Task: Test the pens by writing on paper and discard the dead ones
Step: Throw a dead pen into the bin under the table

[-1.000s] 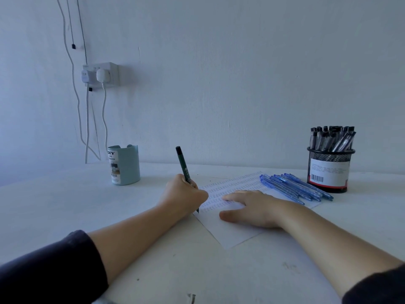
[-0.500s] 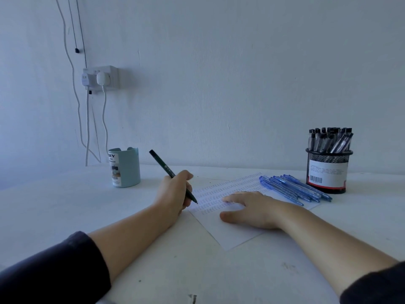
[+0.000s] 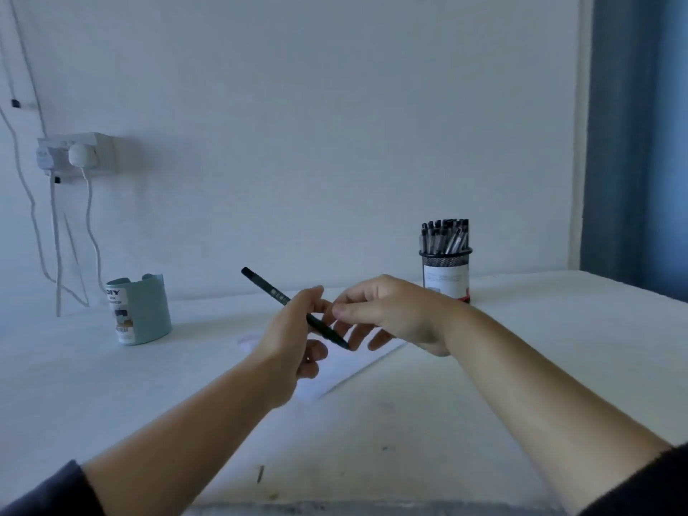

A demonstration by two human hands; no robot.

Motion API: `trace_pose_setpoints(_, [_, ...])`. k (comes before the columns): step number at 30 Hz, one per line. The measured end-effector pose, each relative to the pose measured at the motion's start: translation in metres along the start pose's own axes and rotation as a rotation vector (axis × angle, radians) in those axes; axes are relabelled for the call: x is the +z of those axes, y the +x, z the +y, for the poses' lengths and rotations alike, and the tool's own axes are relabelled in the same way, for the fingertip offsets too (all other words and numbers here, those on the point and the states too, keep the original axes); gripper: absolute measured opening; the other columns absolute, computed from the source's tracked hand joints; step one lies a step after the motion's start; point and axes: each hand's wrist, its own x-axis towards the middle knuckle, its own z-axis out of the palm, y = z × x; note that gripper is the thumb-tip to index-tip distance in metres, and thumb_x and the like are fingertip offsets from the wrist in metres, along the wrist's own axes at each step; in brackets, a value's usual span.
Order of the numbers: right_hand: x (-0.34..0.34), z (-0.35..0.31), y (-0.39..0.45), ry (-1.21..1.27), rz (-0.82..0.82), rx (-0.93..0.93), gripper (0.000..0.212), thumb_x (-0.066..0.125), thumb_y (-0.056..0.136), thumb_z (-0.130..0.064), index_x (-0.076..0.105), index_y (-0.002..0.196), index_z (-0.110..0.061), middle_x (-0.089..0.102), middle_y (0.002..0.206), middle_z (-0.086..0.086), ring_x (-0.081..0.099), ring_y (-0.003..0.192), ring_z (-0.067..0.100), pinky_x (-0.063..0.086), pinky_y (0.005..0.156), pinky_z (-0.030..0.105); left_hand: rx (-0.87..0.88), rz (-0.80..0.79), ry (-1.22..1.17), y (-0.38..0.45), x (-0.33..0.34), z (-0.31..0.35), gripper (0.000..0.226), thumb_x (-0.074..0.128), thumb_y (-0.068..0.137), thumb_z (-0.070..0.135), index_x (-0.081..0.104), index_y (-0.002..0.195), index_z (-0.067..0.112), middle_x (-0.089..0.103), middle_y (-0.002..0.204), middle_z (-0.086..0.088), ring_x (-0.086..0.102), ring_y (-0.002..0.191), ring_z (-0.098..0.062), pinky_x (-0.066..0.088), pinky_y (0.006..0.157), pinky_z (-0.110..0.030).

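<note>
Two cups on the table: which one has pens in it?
The black mesh cup, back right behind the right hand, bristles with pens. The pale teal cup at left shows none.

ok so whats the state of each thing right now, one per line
dark pen: held in the air, tilted, tip down toward the right
left hand: closed around the pen
right hand: raised off the paper, fingers at the pen
paper: flat on the table, partly hidden by the hands
mesh pen holder: upright, full of pens
teal cup: upright, contents not visible
wall plug: plugged into the socket
</note>
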Motion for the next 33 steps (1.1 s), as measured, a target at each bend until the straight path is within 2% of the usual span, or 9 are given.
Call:
trace_pose_setpoints(3, [-0.016, 0.0, -0.052, 0.007, 0.03, -0.031, 0.014, 0.054, 0.096, -0.018, 0.066, 0.093, -0.012, 0.066, 0.08, -0.002, 0.057, 0.071, 0.012, 0.042, 0.068, 0.025, 0.017, -0.17, -0.034, -0.033, 0.044, 0.008, 0.035, 0.043, 0.096, 0.038, 0.048, 0.07, 0.015, 0.047, 0.047, 0.002, 0.035, 0.043, -0.014, 0.021, 0.041, -0.021])
trace_pose_setpoints(7, [-0.042, 0.016, -0.132, 0.027, 0.209, -0.013, 0.012, 0.06, 0.091, -0.008, 0.063, 0.08, -0.013, 0.062, 0.064, -0.006, 0.054, 0.059, 0.008, 0.039, 0.06, 0.024, 0.073, -0.402, 0.035, -0.075, 0.115, 0.012, 0.041, 0.042, 0.094, 0.041, 0.055, 0.063, 0.016, 0.054, 0.052, -0.004, 0.035, 0.044, -0.013, 0.022, 0.039, -0.019])
trace_pose_setpoints(11, [-0.063, 0.041, -0.229, 0.098, 0.433, 0.031, 0.002, 0.065, 0.08, -0.012, 0.066, 0.078, -0.012, 0.061, 0.072, 0.006, 0.054, 0.068, 0.018, 0.039, 0.059, 0.025, 0.124, -0.626, 0.073, -0.127, 0.193, 0.009, 0.049, 0.044, 0.093, 0.043, 0.055, 0.051, 0.019, 0.052, 0.047, 0.0, 0.035, 0.044, -0.012, 0.022, 0.04, -0.018])
trace_pose_setpoints(14, [-0.07, 0.061, -0.301, 0.256, 0.634, 0.059, 0.013, 0.061, 0.072, -0.015, 0.072, 0.068, -0.019, 0.064, 0.069, 0.002, 0.057, 0.065, 0.015, 0.042, 0.059, 0.025, 0.136, -0.742, 0.005, -0.163, 0.237, -0.001, 0.032, 0.045, 0.093, 0.043, 0.053, 0.071, 0.021, 0.05, 0.057, 0.002, 0.034, 0.043, -0.013, 0.022, 0.04, -0.019])
trace_pose_setpoints(17, [-0.061, 0.096, -0.386, 0.425, 0.879, 0.145, 0.011, 0.061, 0.071, -0.007, 0.07, 0.072, -0.012, 0.064, 0.066, 0.005, 0.057, 0.055, 0.014, 0.044, 0.052, 0.025, 0.139, -0.943, 0.084, -0.209, 0.289, -0.036, 0.028, 0.044, 0.094, 0.042, 0.054, 0.085, 0.017, 0.05, 0.066, 0.0, 0.037, 0.044, -0.015, 0.024, 0.041, -0.02])
trace_pose_setpoints(19, [-0.05, 0.124, -0.429, 0.523, 1.01, 0.264, 0.005, 0.059, 0.078, 0.0, 0.063, 0.081, -0.003, 0.062, 0.063, 0.008, 0.055, 0.053, 0.017, 0.043, 0.047, 0.025, 0.118, -1.062, 0.182, -0.235, 0.317, -0.067, 0.027, 0.043, 0.096, 0.038, 0.053, 0.084, 0.016, 0.051, 0.068, 0.0, 0.039, 0.046, -0.017, 0.025, 0.044, -0.022])
trace_pose_setpoints(22, [-0.022, 0.174, -0.48, 0.627, 1.089, 0.507, 0.023, 0.04, 0.095, 0.0, 0.058, 0.082, -0.005, 0.057, 0.061, 0.007, 0.052, 0.055, 0.018, 0.039, 0.051, 0.029, 0.009, -1.154, 0.338, -0.259, 0.355, -0.125, 0.026, 0.041, 0.097, 0.034, 0.054, 0.083, 0.017, 0.05, 0.073, -0.004, 0.041, 0.047, -0.017, 0.028, 0.041, -0.018])
trace_pose_setpoints(27, [0.045, 0.267, -0.533, 0.764, 1.089, 0.935, 0.015, 0.048, 0.098, -0.012, 0.058, 0.088, -0.005, 0.058, 0.062, 0.007, 0.05, 0.052, 0.017, 0.036, 0.052, 0.028, -0.236, -1.199, 0.571, -0.28, 0.379, -0.217, 0.017, 0.044, 0.094, 0.024, 0.053, 0.093, 0.011, 0.051, 0.074, -0.007, 0.04, 0.048, -0.017, 0.026, 0.047, -0.022])
trace_pose_setpoints(33, [0.14, 0.341, -0.547, 0.967, 1.096, 1.401, 0.018, 0.056, 0.092, -0.009, 0.053, 0.074, -0.008, 0.049, 0.051, 0.005, 0.041, 0.043, 0.016, 0.033, 0.044, 0.021, -0.335, -1.209, 0.77, -0.288, 0.374, -0.286, 0.022, 0.041, 0.094, 0.019, 0.05, 0.075, 0.013, 0.049, 0.068, -0.011, 0.033, 0.047, -0.018, 0.026, 0.045, -0.021])
